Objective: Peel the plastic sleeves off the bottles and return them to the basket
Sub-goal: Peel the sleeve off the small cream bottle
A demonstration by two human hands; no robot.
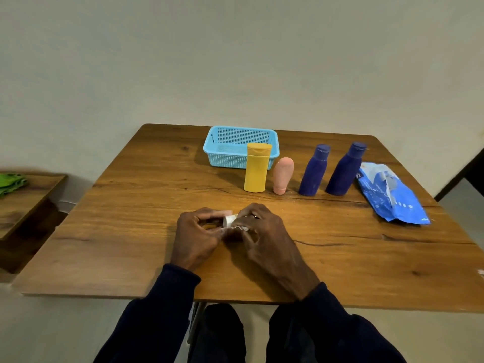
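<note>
Low over the middle of the wooden table [131,231], my left hand [196,237] and my right hand [264,239] together hold a small white bottle [230,220]. Crinkled white plastic sleeve sits between my fingers, which hide most of the bottle. Behind them stand a yellow bottle [256,169], a pink tube [282,176] upside down on its cap, and two dark blue bottles [314,171] [345,170]. The light blue basket [222,158] sits at the back with nothing showing inside it.
A crumpled blue plastic sleeve [390,195] lies at the right side of the table. A lower wooden side table [23,203] with a green cloth [10,182] stands to the left. My knees show under the near table edge.
</note>
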